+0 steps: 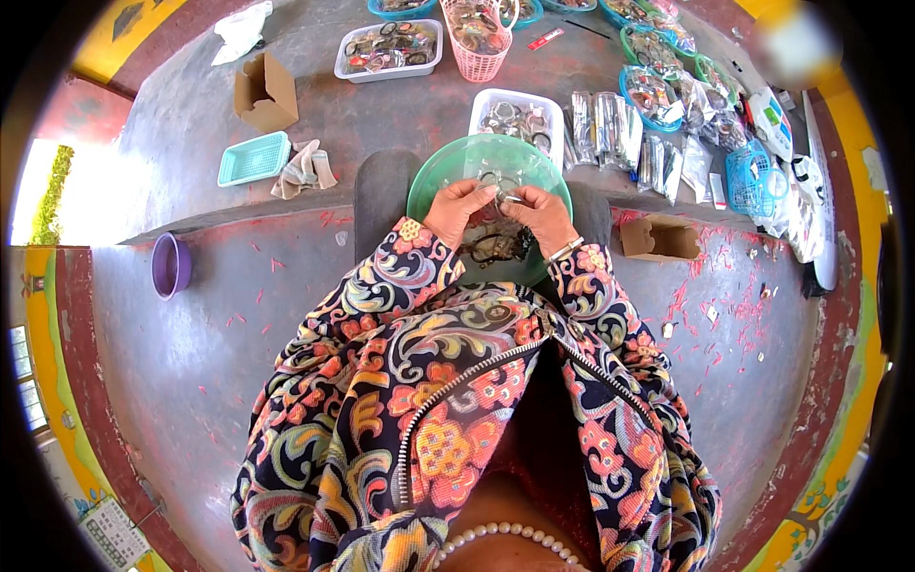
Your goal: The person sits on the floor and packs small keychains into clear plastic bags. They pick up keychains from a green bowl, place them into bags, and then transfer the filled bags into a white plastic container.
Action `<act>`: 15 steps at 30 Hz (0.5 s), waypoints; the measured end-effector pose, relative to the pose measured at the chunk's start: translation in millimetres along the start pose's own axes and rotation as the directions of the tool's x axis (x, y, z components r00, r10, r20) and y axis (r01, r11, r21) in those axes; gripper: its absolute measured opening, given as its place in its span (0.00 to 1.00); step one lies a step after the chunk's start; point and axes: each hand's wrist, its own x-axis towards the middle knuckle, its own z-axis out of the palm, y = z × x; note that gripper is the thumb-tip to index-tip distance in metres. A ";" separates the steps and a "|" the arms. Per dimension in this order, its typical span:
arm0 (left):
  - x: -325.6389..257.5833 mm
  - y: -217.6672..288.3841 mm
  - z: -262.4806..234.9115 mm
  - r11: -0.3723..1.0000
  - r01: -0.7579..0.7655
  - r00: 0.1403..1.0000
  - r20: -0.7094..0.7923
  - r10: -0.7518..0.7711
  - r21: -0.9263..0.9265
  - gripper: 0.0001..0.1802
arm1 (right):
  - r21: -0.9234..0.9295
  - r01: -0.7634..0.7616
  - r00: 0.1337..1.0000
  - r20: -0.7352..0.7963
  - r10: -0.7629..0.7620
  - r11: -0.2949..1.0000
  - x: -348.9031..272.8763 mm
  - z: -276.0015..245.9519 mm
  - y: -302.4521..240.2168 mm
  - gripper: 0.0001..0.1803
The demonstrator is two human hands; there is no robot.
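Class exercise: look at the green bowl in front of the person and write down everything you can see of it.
The green bowl is round, shallow and translucent, seemingly plastic. It sits upright on a dark support at the edge of the grey step, just below a white tray. A dark heap of small metal pieces lies inside near its close rim. The left hand and right hand are over it, fingers pinching a small metal piece between them, hiding part of its rim.

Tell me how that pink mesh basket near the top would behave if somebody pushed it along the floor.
The pink mesh basket looks like thin plastic, so probably light for its size and a bit flexible. It stands taller than the white trays beside it and narrows toward its base, so a push near the rim might tip it. The small items inside would likely shift.
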 end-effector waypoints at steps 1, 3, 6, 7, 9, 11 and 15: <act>0.4 -0.5 -1.2 0.999 -0.004 1.000 -0.004 0.004 0.038 0.10 | -0.026 -0.005 1.000 0.013 0.005 1.000 -0.1 0.2 -0.4 0.11; 1.3 -1.4 -3.3 0.994 -0.011 1.000 -0.011 0.012 0.113 0.11 | -0.072 0.018 1.000 0.004 -0.018 0.997 -0.1 0.8 0.2 0.11; 1.2 -1.7 -3.3 0.986 -0.039 0.999 0.017 0.037 0.165 0.10 | -0.031 0.024 1.000 0.006 -0.024 0.999 -0.9 1.3 0.2 0.12; 0.7 -1.5 -2.6 0.987 -0.037 0.999 0.007 0.036 0.157 0.11 | 0.001 0.022 1.000 0.010 -0.022 1.000 -1.1 1.5 0.2 0.11; -0.4 -1.0 -0.7 0.990 -0.032 0.999 -0.013 0.034 0.140 0.11 | 0.012 0.052 0.998 -0.021 -0.051 0.999 0.2 1.0 4.5 0.11; 0.2 -1.6 -2.1 0.981 -0.054 0.998 -0.003 0.055 0.187 0.12 | -0.016 0.076 0.996 -0.055 -0.077 0.997 0.8 0.2 5.8 0.10; -2.4 -1.3 -1.6 0.993 -0.115 0.992 0.049 0.114 0.023 0.15 | 0.038 0.090 0.993 -0.080 -0.087 0.995 2.0 -1.3 6.0 0.07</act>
